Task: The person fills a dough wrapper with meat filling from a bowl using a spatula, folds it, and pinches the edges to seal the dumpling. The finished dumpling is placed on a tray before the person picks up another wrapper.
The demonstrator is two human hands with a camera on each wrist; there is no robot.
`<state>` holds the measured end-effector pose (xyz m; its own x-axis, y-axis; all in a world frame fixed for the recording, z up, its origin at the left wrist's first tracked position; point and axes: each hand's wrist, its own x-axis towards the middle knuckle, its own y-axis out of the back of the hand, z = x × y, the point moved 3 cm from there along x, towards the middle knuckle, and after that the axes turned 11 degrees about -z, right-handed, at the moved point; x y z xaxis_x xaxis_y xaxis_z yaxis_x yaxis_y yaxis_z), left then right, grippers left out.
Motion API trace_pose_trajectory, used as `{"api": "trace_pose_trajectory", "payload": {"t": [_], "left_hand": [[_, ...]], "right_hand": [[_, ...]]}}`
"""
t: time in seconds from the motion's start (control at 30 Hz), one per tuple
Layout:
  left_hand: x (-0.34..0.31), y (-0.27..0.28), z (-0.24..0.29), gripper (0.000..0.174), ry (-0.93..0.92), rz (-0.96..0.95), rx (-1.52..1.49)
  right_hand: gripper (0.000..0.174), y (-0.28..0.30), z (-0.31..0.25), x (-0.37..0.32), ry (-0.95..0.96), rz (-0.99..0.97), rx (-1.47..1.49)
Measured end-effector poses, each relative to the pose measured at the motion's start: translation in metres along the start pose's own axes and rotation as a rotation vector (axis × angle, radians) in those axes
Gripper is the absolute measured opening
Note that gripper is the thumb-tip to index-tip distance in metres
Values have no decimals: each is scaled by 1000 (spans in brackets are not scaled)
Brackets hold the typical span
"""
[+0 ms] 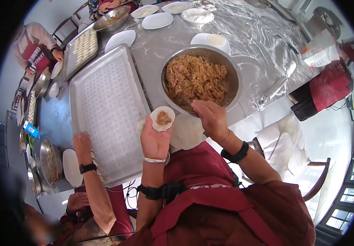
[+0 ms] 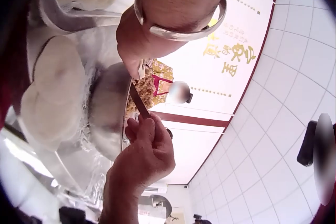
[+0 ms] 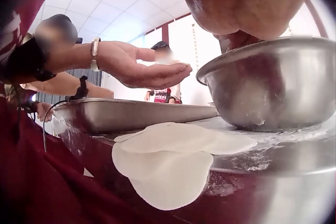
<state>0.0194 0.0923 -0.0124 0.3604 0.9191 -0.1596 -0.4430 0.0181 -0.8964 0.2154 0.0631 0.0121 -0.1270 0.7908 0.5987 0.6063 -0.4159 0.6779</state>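
Observation:
On my left hand [image 1: 155, 141], palm up over the metal tray's near right corner, rests a round dumpling wrapper [image 1: 168, 112] with a small mound of meat filling [image 1: 163, 118] at its middle. The fingers lie nearly straight beneath it in the right wrist view. My right hand [image 1: 212, 119] is at the near rim of a steel bowl [image 1: 236, 78] of minced filling [image 1: 197, 76]. It pinches a flat brown stick [image 2: 138, 102], whose far end reaches over the rim in the left wrist view. Below the hands, overlapping wrappers [image 3: 163, 169] lie at the table edge.
A large perforated tray [image 1: 103, 94] stands left of the bowl, with another person's hand [image 1: 82, 145] over its left edge. A farther tray [image 1: 80, 51] holds rows of dumplings. White plates [image 1: 157, 21] and a bowl of flour [image 1: 197, 16] stand at the back of the flour-dusted table.

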Motion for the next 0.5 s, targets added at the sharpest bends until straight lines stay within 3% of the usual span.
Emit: {"api": "trace_pose_trajectory", "payload": {"t": [0.2, 0.3, 0.4, 0.43, 0.5], "left_hand": [[3, -9, 3, 43, -7, -38, -13], [5, -16, 4, 49, -14, -46, -25], [2, -24, 4, 50, 0, -78, -57], [1, -30, 3, 51, 9, -89, -62], [-2, -34, 2, 52, 25, -122, -62]], "right_hand": [[34, 28, -12, 3, 106, 35, -33], [29, 49, -29, 5, 165, 58, -5], [20, 65, -51, 1, 59, 68, 140], [16, 69, -57, -4, -202, -18, 338], [18, 67, -55, -11, -496, 14, 703]]}}
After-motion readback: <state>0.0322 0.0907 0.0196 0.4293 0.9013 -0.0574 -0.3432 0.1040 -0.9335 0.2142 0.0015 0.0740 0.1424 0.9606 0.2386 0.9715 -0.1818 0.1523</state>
